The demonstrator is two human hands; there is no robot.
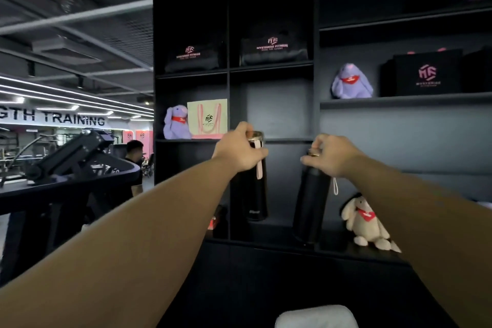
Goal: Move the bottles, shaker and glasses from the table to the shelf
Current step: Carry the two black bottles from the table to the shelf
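Two tall black bottles hang in front of the black shelf unit (271, 70). My left hand (239, 150) grips the top of the left bottle (255, 197), which has a metal rim and a pink strap, inside the middle compartment. My right hand (332, 156) holds the cap of the right bottle (310, 210), tilted slightly, with a pale loop strap dangling. Its base is close to the lower shelf board; I cannot tell whether it touches.
A cream plush rabbit (366, 224) sits right of the right bottle. Purple plush rabbits (177, 122) (351, 82), a bag (207, 118) and black branded boxes (426, 73) fill other compartments. A black counter with a monitor (72, 160) stands left; a person (134, 152) is behind it.
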